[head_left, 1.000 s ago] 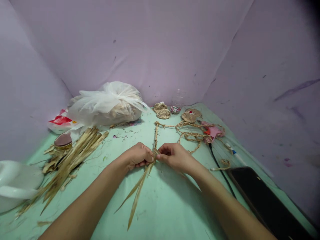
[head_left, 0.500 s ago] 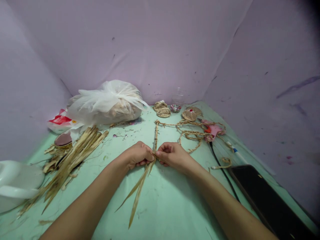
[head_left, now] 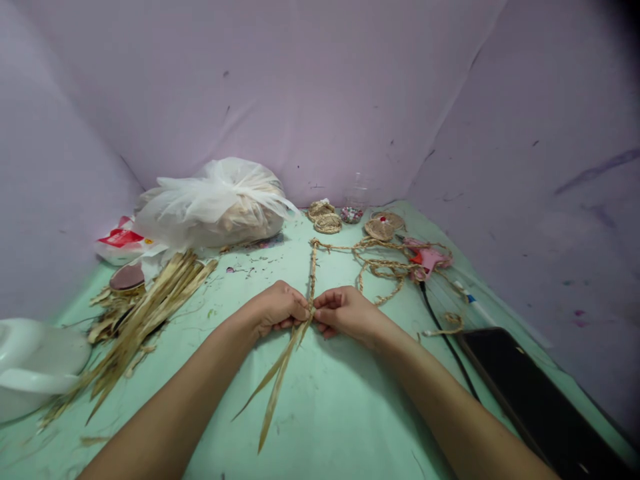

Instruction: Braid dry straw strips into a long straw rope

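Note:
My left hand (head_left: 277,310) and my right hand (head_left: 345,312) meet at the middle of the green table (head_left: 330,407), fingertips pinched together on a braid of dried leaf strips (head_left: 313,273). The finished braid runs away from my hands toward the back, then loops right in a tangle (head_left: 385,267). Loose unbraided strip ends (head_left: 275,383) trail from my fingers toward me across the table.
A pile of dried strips (head_left: 145,310) lies at left, beside a white basin (head_left: 35,367). A white plastic bag (head_left: 215,203) and a red-and-white packet (head_left: 120,241) sit behind. Small woven discs (head_left: 327,223), a pink glue gun (head_left: 427,259) with black cord, and a dark tablet (head_left: 530,400) are at right.
My hands have stayed almost in place on the braid; the right fingers shifted slightly at the pinch point. The view tilted a little.

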`<state>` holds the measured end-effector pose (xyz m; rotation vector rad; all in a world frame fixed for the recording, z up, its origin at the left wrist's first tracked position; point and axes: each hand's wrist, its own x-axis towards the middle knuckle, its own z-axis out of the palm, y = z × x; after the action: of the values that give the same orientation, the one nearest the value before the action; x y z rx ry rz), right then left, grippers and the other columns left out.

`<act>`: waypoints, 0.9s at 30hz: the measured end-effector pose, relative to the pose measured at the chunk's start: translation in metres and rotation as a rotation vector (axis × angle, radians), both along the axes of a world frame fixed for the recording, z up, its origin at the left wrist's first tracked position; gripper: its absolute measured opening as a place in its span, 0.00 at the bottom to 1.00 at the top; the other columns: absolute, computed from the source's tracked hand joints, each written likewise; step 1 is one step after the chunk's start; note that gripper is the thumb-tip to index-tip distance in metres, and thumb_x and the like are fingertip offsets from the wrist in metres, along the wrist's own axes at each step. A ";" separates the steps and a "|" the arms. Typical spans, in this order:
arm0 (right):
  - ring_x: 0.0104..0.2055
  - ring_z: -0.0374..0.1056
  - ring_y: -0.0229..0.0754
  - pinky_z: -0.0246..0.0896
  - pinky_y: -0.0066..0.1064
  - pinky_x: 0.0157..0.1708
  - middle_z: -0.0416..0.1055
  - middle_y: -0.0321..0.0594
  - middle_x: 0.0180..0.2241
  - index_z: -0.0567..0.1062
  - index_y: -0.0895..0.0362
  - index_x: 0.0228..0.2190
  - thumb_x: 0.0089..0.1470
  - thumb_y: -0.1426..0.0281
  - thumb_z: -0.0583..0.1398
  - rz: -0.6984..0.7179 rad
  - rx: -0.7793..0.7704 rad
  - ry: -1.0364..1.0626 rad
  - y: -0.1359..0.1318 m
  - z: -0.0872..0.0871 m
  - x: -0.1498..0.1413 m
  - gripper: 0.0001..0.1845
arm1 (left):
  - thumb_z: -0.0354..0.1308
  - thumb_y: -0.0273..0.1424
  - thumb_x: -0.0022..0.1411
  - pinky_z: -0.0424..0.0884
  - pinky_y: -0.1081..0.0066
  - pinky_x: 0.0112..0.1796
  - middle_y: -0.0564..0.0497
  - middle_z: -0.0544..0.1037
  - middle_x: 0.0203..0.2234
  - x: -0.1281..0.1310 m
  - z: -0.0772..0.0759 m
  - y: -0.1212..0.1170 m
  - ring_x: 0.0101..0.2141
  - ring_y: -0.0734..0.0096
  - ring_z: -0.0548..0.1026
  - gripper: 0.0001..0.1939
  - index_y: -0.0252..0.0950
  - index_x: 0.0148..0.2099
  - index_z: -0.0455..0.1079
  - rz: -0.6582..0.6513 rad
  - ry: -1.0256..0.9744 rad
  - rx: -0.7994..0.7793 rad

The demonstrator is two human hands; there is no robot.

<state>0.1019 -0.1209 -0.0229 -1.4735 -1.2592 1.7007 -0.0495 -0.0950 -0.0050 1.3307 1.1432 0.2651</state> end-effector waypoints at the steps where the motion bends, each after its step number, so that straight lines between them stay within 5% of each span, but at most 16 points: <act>1: 0.15 0.61 0.29 0.61 0.22 0.18 0.64 0.33 0.14 0.69 0.62 0.22 0.40 0.76 0.59 0.011 0.020 -0.014 0.000 -0.001 0.000 0.02 | 0.52 0.25 0.39 0.42 0.77 0.13 0.59 0.54 0.07 0.000 0.000 0.000 0.11 0.84 0.50 0.07 0.33 0.14 0.59 -0.002 0.000 -0.001; 6: 0.15 0.60 0.30 0.59 0.22 0.17 0.65 0.35 0.15 0.70 0.63 0.18 0.41 0.72 0.57 0.029 0.051 -0.079 0.000 -0.004 0.000 0.06 | 0.52 0.25 0.39 0.43 0.77 0.13 0.58 0.56 0.07 -0.001 -0.002 0.001 0.11 0.84 0.50 0.06 0.32 0.14 0.60 0.001 0.004 -0.003; 12: 0.14 0.50 0.27 0.43 0.19 0.13 0.61 0.32 0.13 0.71 0.62 0.17 0.35 0.73 0.58 -0.066 0.162 -0.228 -0.001 -0.008 -0.003 0.04 | 0.53 0.26 0.38 0.42 0.78 0.12 0.58 0.56 0.07 0.002 -0.004 0.000 0.10 0.84 0.50 0.04 0.32 0.16 0.63 0.030 0.047 -0.007; 27: 0.14 0.50 0.29 0.44 0.22 0.14 0.61 0.33 0.12 0.68 0.61 0.15 0.34 0.73 0.57 -0.058 0.109 -0.195 0.001 -0.009 -0.001 0.04 | 0.54 0.29 0.40 0.48 0.78 0.12 0.54 0.65 0.11 -0.009 0.010 0.004 0.11 0.83 0.54 0.05 0.32 0.19 0.64 -0.052 0.198 0.002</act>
<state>0.1005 -0.1201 -0.0316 -1.6241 -1.3727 1.4549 -0.0586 -0.0912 0.0051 1.4103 1.2706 0.0979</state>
